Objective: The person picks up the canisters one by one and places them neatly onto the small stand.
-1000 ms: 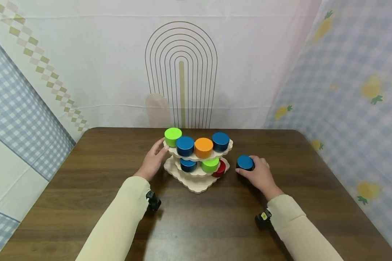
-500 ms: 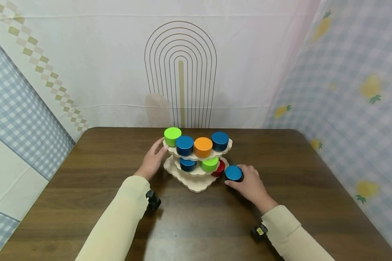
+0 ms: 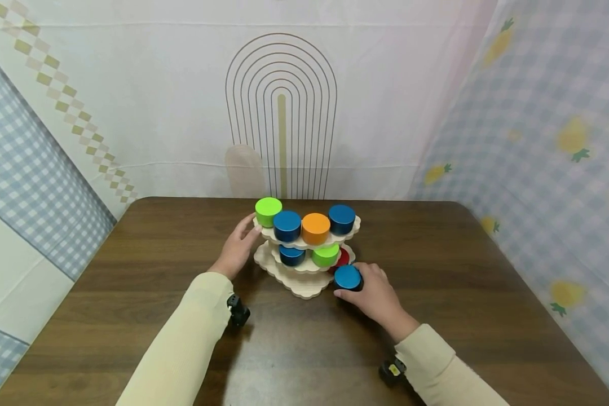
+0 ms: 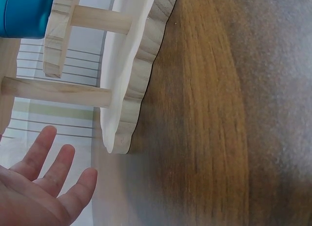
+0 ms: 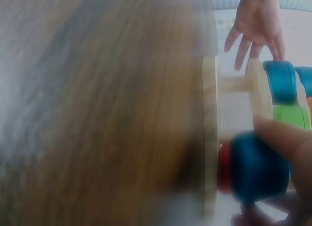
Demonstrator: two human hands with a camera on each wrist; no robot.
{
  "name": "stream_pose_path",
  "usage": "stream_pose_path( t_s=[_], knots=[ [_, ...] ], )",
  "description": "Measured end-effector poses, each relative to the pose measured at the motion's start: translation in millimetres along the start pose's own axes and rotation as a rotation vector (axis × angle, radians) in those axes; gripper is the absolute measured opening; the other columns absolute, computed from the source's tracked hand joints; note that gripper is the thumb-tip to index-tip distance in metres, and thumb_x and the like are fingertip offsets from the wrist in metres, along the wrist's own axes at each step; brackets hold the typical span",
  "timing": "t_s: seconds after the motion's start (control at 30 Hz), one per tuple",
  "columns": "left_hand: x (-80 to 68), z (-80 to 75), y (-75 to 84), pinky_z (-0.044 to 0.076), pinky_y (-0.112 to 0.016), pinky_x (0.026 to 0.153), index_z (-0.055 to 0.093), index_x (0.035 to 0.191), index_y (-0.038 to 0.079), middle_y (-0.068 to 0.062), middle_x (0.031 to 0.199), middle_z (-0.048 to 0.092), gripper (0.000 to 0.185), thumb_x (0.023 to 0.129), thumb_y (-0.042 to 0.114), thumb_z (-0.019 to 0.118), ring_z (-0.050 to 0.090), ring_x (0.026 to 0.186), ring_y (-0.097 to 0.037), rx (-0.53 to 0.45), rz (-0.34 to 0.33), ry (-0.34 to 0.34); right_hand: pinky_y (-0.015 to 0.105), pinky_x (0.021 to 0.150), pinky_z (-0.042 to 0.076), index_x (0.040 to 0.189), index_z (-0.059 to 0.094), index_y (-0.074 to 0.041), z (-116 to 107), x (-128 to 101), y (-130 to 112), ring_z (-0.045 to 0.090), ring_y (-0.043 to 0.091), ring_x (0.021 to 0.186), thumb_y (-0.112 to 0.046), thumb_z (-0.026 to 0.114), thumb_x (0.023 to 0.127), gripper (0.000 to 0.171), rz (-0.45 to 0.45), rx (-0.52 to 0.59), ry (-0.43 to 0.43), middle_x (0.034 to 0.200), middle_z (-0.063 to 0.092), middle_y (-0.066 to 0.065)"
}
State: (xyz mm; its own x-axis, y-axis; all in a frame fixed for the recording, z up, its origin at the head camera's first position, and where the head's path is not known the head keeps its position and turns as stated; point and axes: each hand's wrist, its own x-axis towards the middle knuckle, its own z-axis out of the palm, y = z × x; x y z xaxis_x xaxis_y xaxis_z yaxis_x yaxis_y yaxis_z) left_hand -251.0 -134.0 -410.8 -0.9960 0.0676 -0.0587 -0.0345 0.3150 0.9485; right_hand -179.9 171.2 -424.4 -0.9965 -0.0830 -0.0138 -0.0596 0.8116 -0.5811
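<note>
Blue, round and squat, the painted wooden cylinder block sits in the right hand, whose fingers curl round its sides. It is at the front right edge of the three-tier wooden stand with scalloped shelves, touching or just short of the bottom shelf; the head view does not settle which. The right wrist view, blurred, shows the same blue block against the shelf edge, with a fingertip over it.

Directly behind the held block, a red cylinder block stands on the bottom shelf, partly hidden by it. On the middle shelf stand a second blue cylinder block and a green cylinder block, side by side. The top shelf carries four blocks in a row: a lime green cylinder at far left, a blue cylinder, an orange cylinder, and a blue cylinder at far right.

The left hand rests at the left side of the stand, fingers extended and relaxed, fingertips at the edge of the top shelf; it grasps nothing. The left wrist view shows those fingers straight, beside the shelf edges and thin wooden dowel posts.

Everything stands on a dark brown wood-grain table. Behind it hangs a white backdrop cloth printed with a brown arch.
</note>
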Motion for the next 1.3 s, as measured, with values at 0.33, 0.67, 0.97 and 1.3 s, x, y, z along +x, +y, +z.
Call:
stream_pose_path(
  t_s=[0.33, 0.67, 0.97, 1.3],
  knots=[
    [-0.6, 0.0, 0.9, 0.03, -0.058, 0.108, 0.025, 0.154, 0.023, -0.014, 0.154, 0.03, 0.06, 0.101, 0.047, 0.041, 0.036, 0.135, -0.035, 0.002, -0.001, 0.001, 0.051, 0.087, 0.049, 0.132, 0.052, -0.001, 9.2, -2.1, -11.6, 0.048, 0.03, 0.108, -0.043, 0.081, 0.076, 0.076, 0.001, -0.023, -0.028, 0.122, 0.053, 0.017],
    [-0.5, 0.0, 1.1, 0.03, -0.058, 0.108, 0.024, 0.154, 0.023, -0.013, 0.155, 0.028, 0.06, 0.101, 0.048, 0.041, 0.034, 0.136, -0.035, 0.012, -0.012, 0.002, 0.049, 0.088, 0.049, 0.131, 0.054, -0.004, 20.3, -3.8, -25.3, 0.05, 0.028, 0.105, -0.044, 0.082, 0.074, 0.074, -0.026, -0.017, -0.046, 0.12, 0.054, 0.015],
    [-0.5, 0.4, 1.6, 0.03, -0.058, 0.108, 0.024, 0.154, 0.024, -0.013, 0.155, 0.028, 0.06, 0.101, 0.048, 0.04, 0.034, 0.136, -0.035, 0.016, -0.011, 0.002, 0.051, 0.092, 0.048, 0.132, 0.054, -0.005, 28.2, -2.1, -32.4, 0.052, 0.03, 0.113, -0.046, 0.081, 0.074, 0.076, -0.026, -0.007, -0.06, 0.132, 0.051, 0.016],
    [-0.3, 1.2, 0.7, 0.031, -0.058, 0.108, 0.025, 0.153, 0.024, -0.014, 0.154, 0.03, 0.06, 0.101, 0.048, 0.041, 0.035, 0.136, -0.035, 0.015, -0.003, 0.006, 0.051, 0.094, 0.047, 0.133, 0.053, -0.003, 31.2, -0.5, -38.1, 0.054, 0.031, 0.115, -0.049, 0.081, 0.073, 0.08, -0.018, -0.035, -0.061, 0.133, 0.054, 0.017]
  ],
)
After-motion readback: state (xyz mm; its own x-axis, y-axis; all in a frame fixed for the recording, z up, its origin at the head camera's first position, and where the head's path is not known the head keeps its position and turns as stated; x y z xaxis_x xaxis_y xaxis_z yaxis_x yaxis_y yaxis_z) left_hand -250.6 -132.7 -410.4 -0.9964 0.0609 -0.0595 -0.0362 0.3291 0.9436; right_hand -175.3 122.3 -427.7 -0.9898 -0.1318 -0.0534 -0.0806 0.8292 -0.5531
